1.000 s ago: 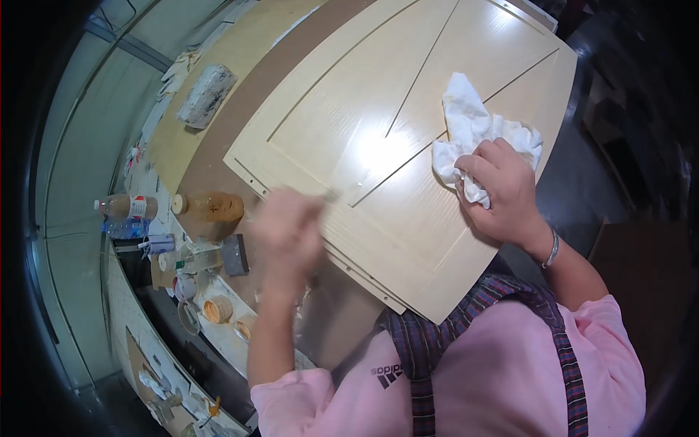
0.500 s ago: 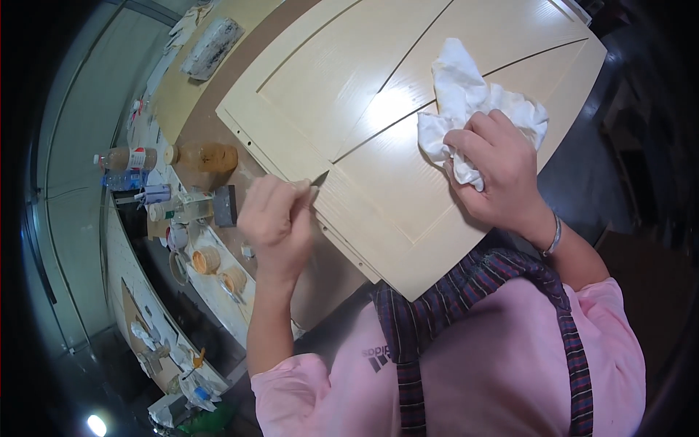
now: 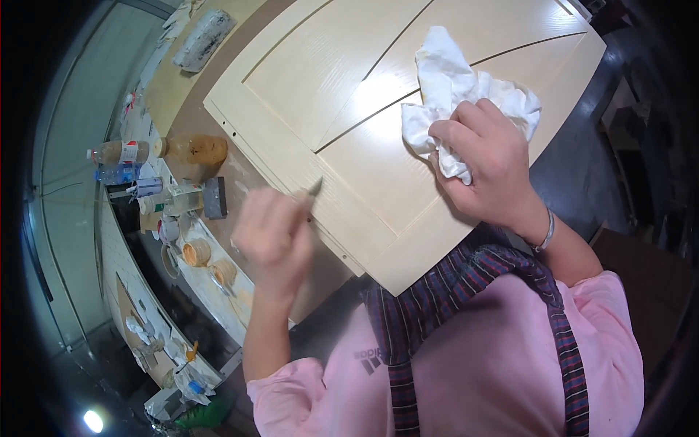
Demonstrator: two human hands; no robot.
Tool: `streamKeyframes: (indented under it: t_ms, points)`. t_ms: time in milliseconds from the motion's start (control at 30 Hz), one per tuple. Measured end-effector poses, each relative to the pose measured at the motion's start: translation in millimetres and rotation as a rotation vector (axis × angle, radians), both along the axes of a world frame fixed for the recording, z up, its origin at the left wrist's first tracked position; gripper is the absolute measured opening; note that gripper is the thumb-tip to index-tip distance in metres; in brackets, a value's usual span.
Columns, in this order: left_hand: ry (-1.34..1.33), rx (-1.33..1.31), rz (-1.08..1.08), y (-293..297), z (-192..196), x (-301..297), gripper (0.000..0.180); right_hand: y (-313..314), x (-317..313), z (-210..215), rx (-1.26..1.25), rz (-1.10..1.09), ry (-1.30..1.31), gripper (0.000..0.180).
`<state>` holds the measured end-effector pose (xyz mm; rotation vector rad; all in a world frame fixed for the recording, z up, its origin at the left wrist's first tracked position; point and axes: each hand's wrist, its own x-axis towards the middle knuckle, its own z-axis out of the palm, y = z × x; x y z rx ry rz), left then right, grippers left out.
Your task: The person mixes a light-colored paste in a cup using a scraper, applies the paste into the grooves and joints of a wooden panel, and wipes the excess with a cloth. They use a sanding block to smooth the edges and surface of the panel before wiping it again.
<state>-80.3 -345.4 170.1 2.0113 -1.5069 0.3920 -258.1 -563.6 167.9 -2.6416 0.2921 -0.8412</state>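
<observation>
A cream wood-grain panel [image 3: 371,211] with dark grooves lies in front of me, like a cabinet door. My left hand [image 3: 271,233], smeared by motion, is closed at the panel's left edge. From its fingers sticks a small dark pointed blade [image 3: 317,187], its tip over the panel's border; the rest of this tool is hidden in the grip. My right hand [image 3: 489,164] rests on the panel, fingers curled round a crumpled white cloth [image 3: 443,69]. Much of the cloth spreads out beyond the fingers onto the surface.
Left of the panel stand a bottle of orange-brown liquid [image 3: 195,149], a dark grey block [image 3: 215,198] and small orange-stained tubs [image 3: 196,253]. Further left are plastic bottles [image 3: 120,151]. A whitish wrapped block [image 3: 204,40] lies at the far left.
My left hand has shifted toward me along the panel's edge, and the blade now points more steeply upward. My right hand keeps its hold on the cloth. The whole view has shifted slightly.
</observation>
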Motion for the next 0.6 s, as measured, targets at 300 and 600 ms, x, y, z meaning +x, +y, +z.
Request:
streamKeyframes:
  t_ms: [300,600]
  points:
    - [0.091,0.01,0.034,9.6,2.3,-6.8,0.015,0.9,1.9,-0.5,-0.021,-0.009,0.004,0.025]
    - [0.471,0.009,0.587,91.7,-144.8,41.1,0.016,-0.4,0.4,5.4,0.042,0.041,0.01,0.021]
